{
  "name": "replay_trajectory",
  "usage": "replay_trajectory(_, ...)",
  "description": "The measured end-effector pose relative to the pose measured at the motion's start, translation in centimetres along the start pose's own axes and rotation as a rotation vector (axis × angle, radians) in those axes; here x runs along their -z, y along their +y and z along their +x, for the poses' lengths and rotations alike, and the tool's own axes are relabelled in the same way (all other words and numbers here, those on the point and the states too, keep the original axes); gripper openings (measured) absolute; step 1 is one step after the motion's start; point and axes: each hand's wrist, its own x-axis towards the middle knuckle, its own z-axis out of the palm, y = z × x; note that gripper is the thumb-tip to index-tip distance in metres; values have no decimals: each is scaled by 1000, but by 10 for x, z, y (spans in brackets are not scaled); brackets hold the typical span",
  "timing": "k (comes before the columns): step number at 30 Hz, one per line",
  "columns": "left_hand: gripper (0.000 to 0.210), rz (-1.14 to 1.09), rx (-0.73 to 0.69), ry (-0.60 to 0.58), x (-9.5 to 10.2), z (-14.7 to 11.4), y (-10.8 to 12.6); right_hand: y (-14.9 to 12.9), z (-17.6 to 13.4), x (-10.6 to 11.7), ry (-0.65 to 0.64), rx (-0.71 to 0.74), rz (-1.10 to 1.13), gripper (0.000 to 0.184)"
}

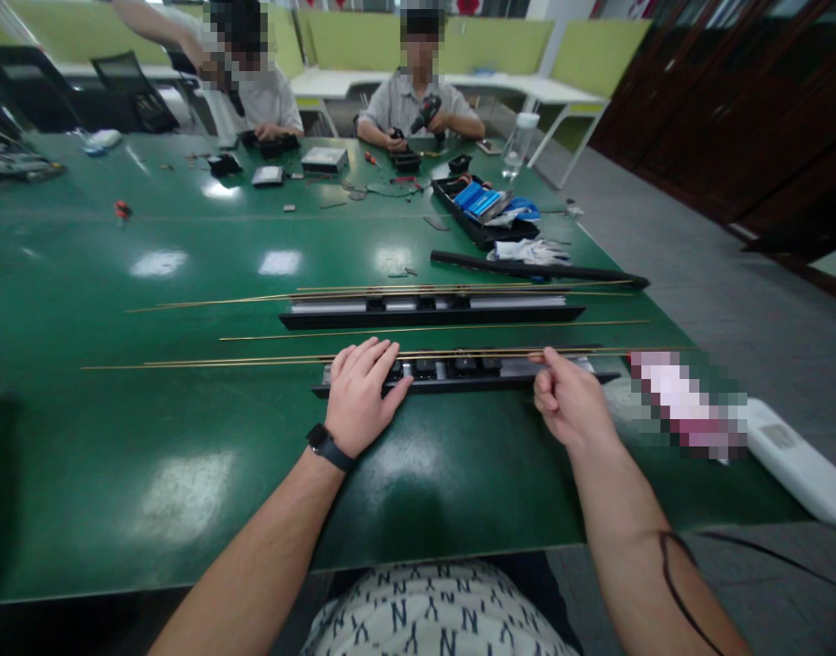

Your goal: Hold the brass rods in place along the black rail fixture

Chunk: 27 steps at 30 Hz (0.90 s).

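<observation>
My left hand [363,401] lies flat over the left part of a long black metal rail [473,385], its fingers stretched out. Black and silver blocks [464,365] sit inside this rail. Several thin brass-coloured rods [213,363] run lengthwise along it and stick out past its left end, partly under my left fingers. Near the rail's right end, my right hand [572,401] is closed, with thumb and forefinger pinched on a brass-coloured rod. Farther off lies a second black rail [418,318] with rods across its top. A single rod [281,337] lies between the two rails.
Beyond the rails are a black tube [527,266], white gloves [531,252] and a black tray [452,195] with blue packets. Two people work across the green table [151,510], one with a power drill [426,111]. A white device [793,456] lies at the right edge.
</observation>
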Motion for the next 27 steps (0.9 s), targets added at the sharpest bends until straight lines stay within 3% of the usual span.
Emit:
replay_trajectory(6,45,-2,0,9,0,0,0,0,-1,0,-84,-40,-29,37)
replay_trajectory(11,45,-6,2,2,0,0,0,0,-1,0,-18,-16,-7,37)
replay_trajectory(27,45,1,-4,11,0,0,1,0,-1,-3,-52,-37,-22,37)
